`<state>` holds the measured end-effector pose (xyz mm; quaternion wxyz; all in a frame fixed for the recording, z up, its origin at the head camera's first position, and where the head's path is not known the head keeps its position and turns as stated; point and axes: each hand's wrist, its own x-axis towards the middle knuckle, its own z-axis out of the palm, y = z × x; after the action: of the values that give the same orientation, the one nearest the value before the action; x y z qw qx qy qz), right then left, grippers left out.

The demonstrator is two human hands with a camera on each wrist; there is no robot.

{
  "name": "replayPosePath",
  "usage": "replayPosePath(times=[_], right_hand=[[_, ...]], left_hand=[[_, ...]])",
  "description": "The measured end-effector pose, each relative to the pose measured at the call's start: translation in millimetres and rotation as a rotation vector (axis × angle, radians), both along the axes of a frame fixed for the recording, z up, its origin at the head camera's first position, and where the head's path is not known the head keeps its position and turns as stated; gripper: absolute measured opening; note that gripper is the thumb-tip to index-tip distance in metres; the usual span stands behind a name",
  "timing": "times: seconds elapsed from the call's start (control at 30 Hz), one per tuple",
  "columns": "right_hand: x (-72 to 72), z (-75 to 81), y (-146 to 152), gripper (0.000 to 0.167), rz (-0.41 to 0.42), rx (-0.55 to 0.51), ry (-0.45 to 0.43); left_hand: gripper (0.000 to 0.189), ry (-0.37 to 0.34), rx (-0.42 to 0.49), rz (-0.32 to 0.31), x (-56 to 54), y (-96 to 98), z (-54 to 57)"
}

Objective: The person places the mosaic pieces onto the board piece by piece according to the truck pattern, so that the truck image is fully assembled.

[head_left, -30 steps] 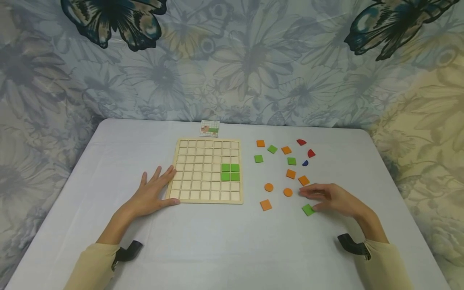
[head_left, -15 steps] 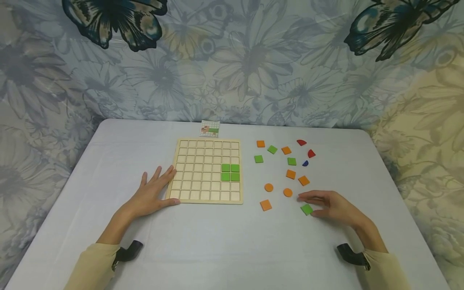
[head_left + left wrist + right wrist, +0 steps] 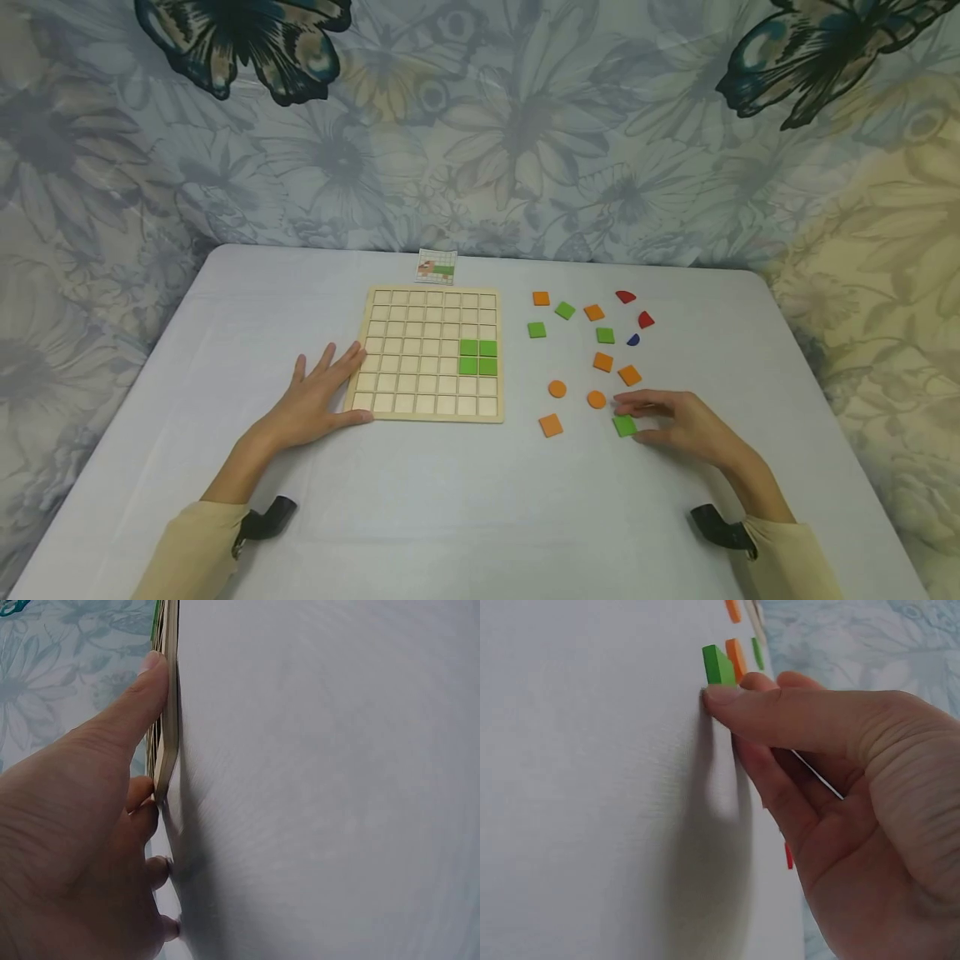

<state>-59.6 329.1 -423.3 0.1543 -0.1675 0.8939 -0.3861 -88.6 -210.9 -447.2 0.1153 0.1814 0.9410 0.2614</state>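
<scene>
My left hand (image 3: 313, 402) lies with fingers spread at the near left corner of a wooden grid board (image 3: 390, 417). Its fingertips touch the board's left side, and the thumb rests along the near edge, also seen in the left wrist view. Four-cornered green tiles (image 3: 477, 357) fill a small block of cells at the board's right side. To the right, my right hand (image 3: 686, 423) pinches a green square tile (image 3: 625, 426) between thumb and fingers, low over the table. In the right wrist view the thumb sits against the edge of that green tile (image 3: 718, 666).
Loose pieces lie right of the board: orange squares (image 3: 551, 425), orange discs (image 3: 557, 389), green squares (image 3: 605, 336), red wedges (image 3: 626, 297) and a blue half-disc (image 3: 633, 340). Behind the board is a small picture card (image 3: 437, 267). A patterned cloth hangs beyond the white table.
The green square tile has shifted left and slightly away from me along with my right hand, whose fingers have closed in around it. My left hand and the board have stayed in place.
</scene>
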Motion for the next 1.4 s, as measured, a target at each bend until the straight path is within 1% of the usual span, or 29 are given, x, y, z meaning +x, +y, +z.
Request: replayPosePath(times=[0.13,0.27,0.57,0.87,1.1,1.23,1.4], right_hand=[[0.6,-0.8,0.0,0.048,-0.004,0.010,0.022],[-0.8,-1.5,-2.0,0.047,-0.018,0.030,0.064],[-5.1,1.1,-6.0,0.048,-0.026,0.026,0.161],[-17.7,6.3,-18.4,0.045,-0.011,-0.005,0.192],[-30.6,10.0,-38.8,0.043,0.031,0.012,0.226],[-35.8,11.2,-47.5,0.044,0.056,-0.004,0.217],[-37.6,9.0,-52.3,0.046,0.076,-0.061,0.191]], left_hand=[[0.103,0.001,-0.005,0.003,-0.1,0.9,0.6],[0.103,-0.003,-0.006,0.003,0.2,0.9,1.1],[0.103,-0.002,0.008,-0.005,-1.5,1.1,0.9],[0.103,0.002,-0.005,-0.001,-1.0,0.2,1.8],[0.103,-0.002,0.002,0.002,-0.2,-0.3,3.2],[0.102,0.001,0.003,0.001,0.5,-0.5,2.3],[0.102,0.001,0.010,-0.001,1.0,-0.3,-0.6]])
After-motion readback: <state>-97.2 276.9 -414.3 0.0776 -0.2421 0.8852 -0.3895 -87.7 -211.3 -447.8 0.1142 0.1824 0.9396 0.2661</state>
